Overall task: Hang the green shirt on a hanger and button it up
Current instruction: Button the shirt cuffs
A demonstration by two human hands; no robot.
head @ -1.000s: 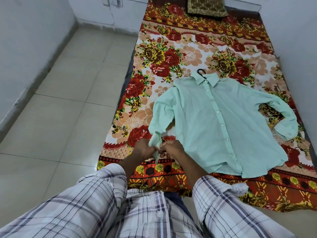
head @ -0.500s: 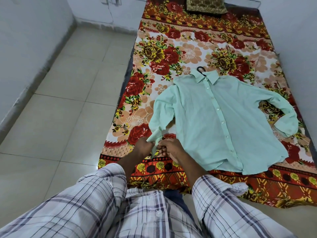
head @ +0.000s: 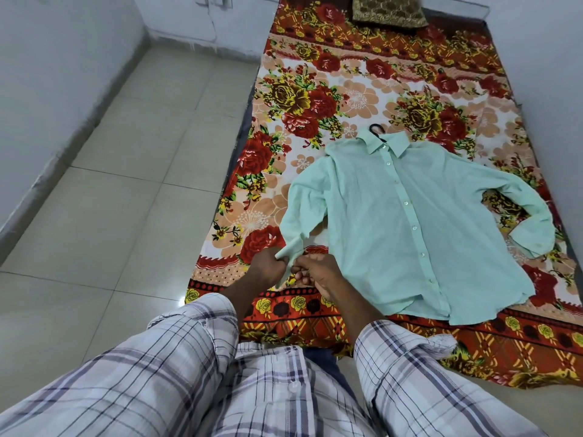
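Since a second ago the hands have barely shifted, but the cuff (head: pixel 291 251) between them, which showed broad then, is now drawn into a narrow strip, and the sleeve above it runs straighter down towards the hands.

The left hand (head: pixel 268 268) has its fingers curled round the outer edge of the cuff. The right hand (head: pixel 320 274) pinches the other edge, fingers bent in and thumb on top, so both grip the same cuff over the near edge of the bedsheet (head: pixel 315 70). A loose end of the cuff hangs down between the two hands.

The green shirt (head: pixel 410 222) lies flat, front up, on the near right part of the bedsheet, its hem just inside the near edge and its collar pointing towards the far end. A row of white buttons (head: pixel 414 228) runs down the closed front. The black hook of the hanger (head: pixel 377 130) sticks out from the collar; the rest of the hanger is hidden inside the shirt. The other sleeve (head: pixel 530 216) bends round by the right edge, its cuff folded back towards the body of the shirt.

A brown patterned pillow (head: pixel 388 11) sits at the far end. Pale floor tiles (head: pixel 126 184) lie along the left edge.
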